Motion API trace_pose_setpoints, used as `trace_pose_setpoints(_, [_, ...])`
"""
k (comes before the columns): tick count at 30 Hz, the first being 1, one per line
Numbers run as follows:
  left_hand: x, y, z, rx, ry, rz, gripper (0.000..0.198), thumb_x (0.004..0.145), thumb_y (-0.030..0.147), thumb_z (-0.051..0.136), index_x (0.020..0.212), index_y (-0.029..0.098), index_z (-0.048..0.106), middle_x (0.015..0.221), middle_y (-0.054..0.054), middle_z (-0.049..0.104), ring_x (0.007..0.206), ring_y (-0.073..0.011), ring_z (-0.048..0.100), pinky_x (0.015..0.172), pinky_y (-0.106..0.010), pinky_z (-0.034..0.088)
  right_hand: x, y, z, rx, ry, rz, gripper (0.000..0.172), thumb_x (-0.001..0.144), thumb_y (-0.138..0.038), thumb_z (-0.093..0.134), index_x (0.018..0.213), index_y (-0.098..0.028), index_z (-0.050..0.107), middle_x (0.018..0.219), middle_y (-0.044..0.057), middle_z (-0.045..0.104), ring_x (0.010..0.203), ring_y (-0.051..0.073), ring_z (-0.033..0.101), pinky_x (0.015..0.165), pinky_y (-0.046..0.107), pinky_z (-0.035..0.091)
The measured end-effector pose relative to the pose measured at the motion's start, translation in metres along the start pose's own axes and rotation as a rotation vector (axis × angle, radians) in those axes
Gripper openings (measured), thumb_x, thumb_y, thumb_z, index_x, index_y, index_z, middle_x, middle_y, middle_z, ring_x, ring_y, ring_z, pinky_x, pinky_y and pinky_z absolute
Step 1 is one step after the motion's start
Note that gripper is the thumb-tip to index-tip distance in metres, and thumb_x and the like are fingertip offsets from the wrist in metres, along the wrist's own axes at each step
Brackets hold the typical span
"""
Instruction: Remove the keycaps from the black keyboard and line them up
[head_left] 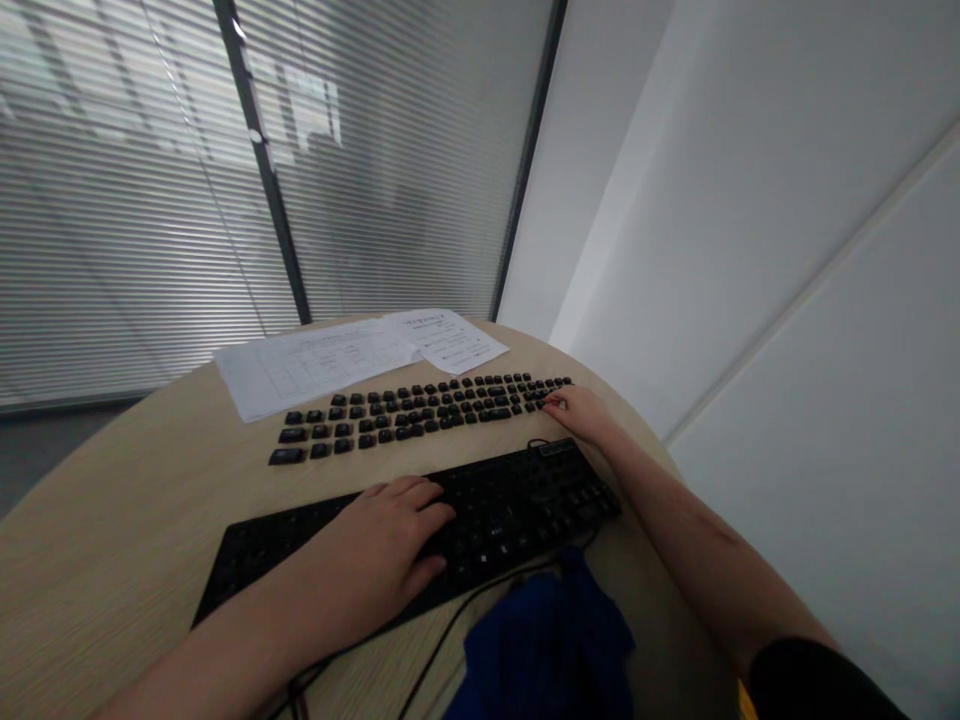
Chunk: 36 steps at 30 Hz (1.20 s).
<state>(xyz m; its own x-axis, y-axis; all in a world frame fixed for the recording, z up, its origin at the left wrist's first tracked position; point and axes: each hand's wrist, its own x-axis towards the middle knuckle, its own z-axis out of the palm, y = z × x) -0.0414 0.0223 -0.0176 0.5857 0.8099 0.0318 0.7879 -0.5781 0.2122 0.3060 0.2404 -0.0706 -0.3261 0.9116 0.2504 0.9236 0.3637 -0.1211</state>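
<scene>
A black keyboard lies slantwise on the round wooden table, many of its keycaps gone. My left hand rests on its middle, fingers stretched out and a little apart, holding nothing. Beyond the keyboard, loose black keycaps are laid out in rows. At the right end of these rows is my right hand, its thumb and fingers pinched together at a keycap. The fingertips partly cover that keycap, and the picture is too small to read its marking.
Printed paper sheets lie behind the keycap rows. A dark blue cloth sits at the near edge, beside the keyboard's black cable. A white wall rises close on the right; window blinds stand behind the table.
</scene>
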Motion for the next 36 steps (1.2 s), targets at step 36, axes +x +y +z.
trace_pose_setpoints(36, [-0.016, -0.059, -0.061, -0.018, 0.133, -0.313, 0.030, 0.098, 0.040, 0.055, 0.104, 0.023, 0.079, 0.097, -0.006, 0.080, 0.083, -0.0221, 0.069, 0.077, -0.033, 0.048, -0.086, -0.157, -0.140, 0.884, 0.252, -0.243, 0.059, 0.104, -0.067, 0.044, 0.084, -0.020, 0.073, 0.061, 0.000, 0.061, 0.052, 0.013, 0.056, 0.050, 0.026, 0.042])
